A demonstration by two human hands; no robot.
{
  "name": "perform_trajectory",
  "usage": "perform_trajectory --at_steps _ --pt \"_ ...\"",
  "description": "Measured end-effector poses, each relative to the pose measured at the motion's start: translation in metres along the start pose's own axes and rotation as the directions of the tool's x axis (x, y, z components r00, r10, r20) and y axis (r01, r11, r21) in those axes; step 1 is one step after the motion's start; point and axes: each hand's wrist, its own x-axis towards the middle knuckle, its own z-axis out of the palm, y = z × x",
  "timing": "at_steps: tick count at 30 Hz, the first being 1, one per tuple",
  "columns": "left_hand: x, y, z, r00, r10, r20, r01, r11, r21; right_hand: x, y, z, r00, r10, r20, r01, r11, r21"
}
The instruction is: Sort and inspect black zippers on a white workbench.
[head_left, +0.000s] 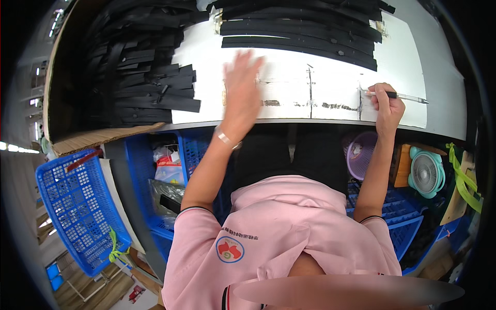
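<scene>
Left bare hand, blurred, is spreading its fingers over a flat white board, gripping nothing visible; contact, cannot tell. A row of long, flat black strips is lying on the board just beyond its fingertips, long axes running left to right. Right hand, farther off, is pinching a slim clear pen with a black grip. I'm counting one board, one pen; overlapping strips are defying a count.
</scene>
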Motion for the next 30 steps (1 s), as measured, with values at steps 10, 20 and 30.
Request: perform_trajectory --at_steps 10,20,30 --pt "-0.089 -0.111 -0.089 0.953 -0.076 -0.294 0.203 0.879 0.431 0.0 -0.005 0.002 0.999 0.012 -0.032 -0.014 0.999 -0.052" --pt "-0.009 0.004 -0.014 0.991 0.047 -0.121 -0.052 0.998 -0.04 -0.002 -0.013 0.012 0.997 -0.031 -0.077 0.032 0.999 0.013" --pt "0.042 0.089 0.05 0.973 0.232 0.011 -0.221 0.937 -0.27 -0.054 -0.02 0.048 0.863 -0.466 0.195 0.482 0.643 -0.595"
